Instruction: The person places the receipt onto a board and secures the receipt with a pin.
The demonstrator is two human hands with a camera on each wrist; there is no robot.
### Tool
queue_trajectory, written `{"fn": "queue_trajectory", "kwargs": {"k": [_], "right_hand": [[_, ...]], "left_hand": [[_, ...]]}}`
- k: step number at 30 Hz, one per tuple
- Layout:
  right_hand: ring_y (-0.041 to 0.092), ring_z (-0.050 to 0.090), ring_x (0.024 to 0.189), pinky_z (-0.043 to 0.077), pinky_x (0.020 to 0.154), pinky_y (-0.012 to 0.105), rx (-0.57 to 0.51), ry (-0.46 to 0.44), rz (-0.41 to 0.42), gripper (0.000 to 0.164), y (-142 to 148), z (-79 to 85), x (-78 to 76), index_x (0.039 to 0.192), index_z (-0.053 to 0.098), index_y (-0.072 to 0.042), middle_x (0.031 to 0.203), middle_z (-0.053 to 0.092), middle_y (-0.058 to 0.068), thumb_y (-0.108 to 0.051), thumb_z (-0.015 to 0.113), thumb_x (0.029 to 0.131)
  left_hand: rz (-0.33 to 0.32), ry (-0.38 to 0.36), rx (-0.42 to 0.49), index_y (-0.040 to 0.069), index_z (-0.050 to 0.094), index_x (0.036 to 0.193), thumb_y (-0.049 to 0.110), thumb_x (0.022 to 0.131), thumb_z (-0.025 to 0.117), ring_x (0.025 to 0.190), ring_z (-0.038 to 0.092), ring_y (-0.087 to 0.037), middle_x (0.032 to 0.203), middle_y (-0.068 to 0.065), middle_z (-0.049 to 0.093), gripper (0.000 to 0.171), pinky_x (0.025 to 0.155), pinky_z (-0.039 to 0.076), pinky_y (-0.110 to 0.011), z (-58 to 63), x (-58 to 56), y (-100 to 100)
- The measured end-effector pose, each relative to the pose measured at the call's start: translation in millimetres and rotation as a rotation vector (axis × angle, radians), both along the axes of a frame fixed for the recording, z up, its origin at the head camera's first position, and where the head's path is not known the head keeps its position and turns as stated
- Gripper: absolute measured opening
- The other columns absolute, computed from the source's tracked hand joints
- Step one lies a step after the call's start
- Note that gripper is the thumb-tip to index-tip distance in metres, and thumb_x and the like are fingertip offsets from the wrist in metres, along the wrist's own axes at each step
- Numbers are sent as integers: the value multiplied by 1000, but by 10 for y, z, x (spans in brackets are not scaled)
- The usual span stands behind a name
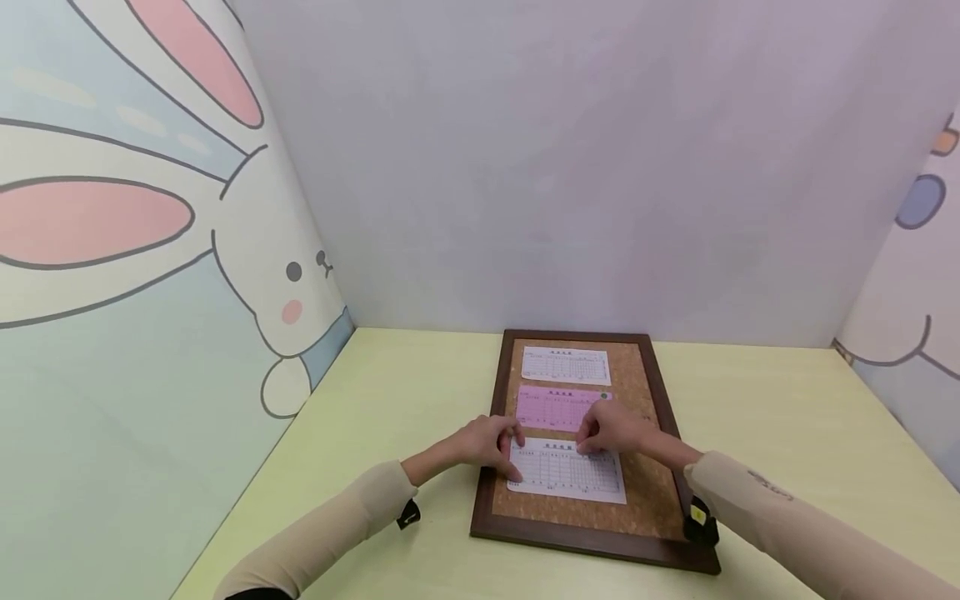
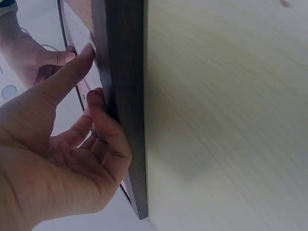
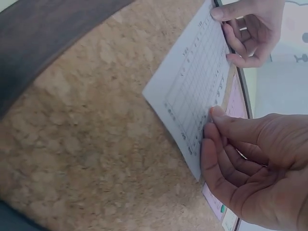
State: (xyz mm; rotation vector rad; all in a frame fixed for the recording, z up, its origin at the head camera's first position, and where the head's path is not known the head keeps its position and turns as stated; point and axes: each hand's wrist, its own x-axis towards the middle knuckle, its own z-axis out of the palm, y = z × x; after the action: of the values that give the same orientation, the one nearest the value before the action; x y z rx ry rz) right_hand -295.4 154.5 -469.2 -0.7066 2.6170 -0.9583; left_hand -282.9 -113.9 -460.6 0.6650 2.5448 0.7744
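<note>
A white printed form (image 1: pixel 562 477) lies on the corkboard (image 1: pixel 652 496), nearest the person. My left hand (image 1: pixel 483 442) rests at the form's left end, thumb and fingertips spread apart on its edge. In the left wrist view, the same hand (image 2: pixel 72 139) reaches over the dark frame. My right hand (image 1: pixel 611 429) is at the form's top edge. Its thumb and fingers pinch a small orange pushpin (image 3: pixel 211 111), mostly hidden by the fingertips. Above lies a pink form (image 1: pixel 551 407) with a green pushpin (image 1: pixel 603 396) at its upper right.
A second white form (image 1: pixel 566 365) lies at the board's far end. The dark wooden frame (image 1: pixel 592 546) borders the cork. Under the board is a pale yellow table (image 1: pixel 405 375), with a grey wall (image 1: pixel 562 167) behind and rabbit-patterned panels (image 1: pixel 262 275) at the sides.
</note>
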Motion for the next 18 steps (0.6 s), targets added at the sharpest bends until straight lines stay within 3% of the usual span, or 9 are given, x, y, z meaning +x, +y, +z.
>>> {"fn": "queue_trajectory", "kwargs": {"k": [11,18], "right_hand": [[12,60,62,54,58,25,-2,-64,-29,9,-54,47,10,78,75,-3,72,68,3,-3,80,85],[9,55,62,45,56,22,36,-23,37,11,-31,61,6,78,76,-6,69,65,-1,-7,77,89]], "left_hand": [[-7,8,2,10,65,103,17,75,93,57,48,-4,66,7,57,40,55,33,-19,-1,10,-5],[-11,4,2,10,64,104,17,75,92,58,48,-4,67,7,56,41,56,34,-19,-6,4,-14]]}}
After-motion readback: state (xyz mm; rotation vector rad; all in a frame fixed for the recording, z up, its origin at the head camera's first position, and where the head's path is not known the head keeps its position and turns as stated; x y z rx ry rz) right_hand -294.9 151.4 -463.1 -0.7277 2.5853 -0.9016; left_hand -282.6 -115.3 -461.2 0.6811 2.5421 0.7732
